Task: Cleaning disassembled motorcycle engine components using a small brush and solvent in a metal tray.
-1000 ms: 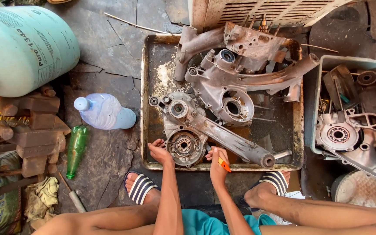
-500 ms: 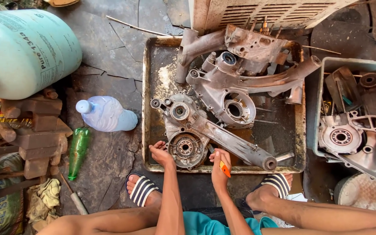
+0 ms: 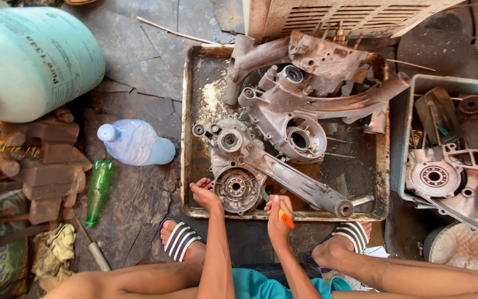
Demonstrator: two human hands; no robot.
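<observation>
**Engine casing steadied in a metal tray on a cracked stone floor**

Cracked grey stone paving (image 3: 139,72) serves as the work surface, seen from above by a person squatting over it, with striped sandals (image 3: 179,239) planted either side of the tray's near edge. The left hand (image 3: 204,195) is laid against the round bearing end of a grimy engine casing (image 3: 250,171), its fingers curled over the rim, apparently so that the part is kept from shifting. The right hand (image 3: 276,217) is closed around a small orange-handled tool (image 3: 286,219), whose tip, largely hidden, is held at the casing just beside the long arm; what kind of tool it is cannot be told. The casing lies flat in a shallow, battered metal tray (image 3: 188,138), where oily residue and a pale crust of dirt are contained. Its cast aluminium is dull and grease-stained, pierced by circular bores and ribbed seats.

Farther into the tray, a second casing half (image 3: 297,130) and a rust-brown frame piece (image 3: 316,55) are stacked, overlapping one another. To the right, more cast parts are piled in a grey plastic bin (image 3: 416,88). To the left, a clear plastic water bottle (image 3: 136,143) and a green glass bottle (image 3: 99,191) lie on their sides near stacked bricks (image 3: 45,166). A pale green gas cylinder (image 3: 29,61) rests on its side at the far left.
</observation>
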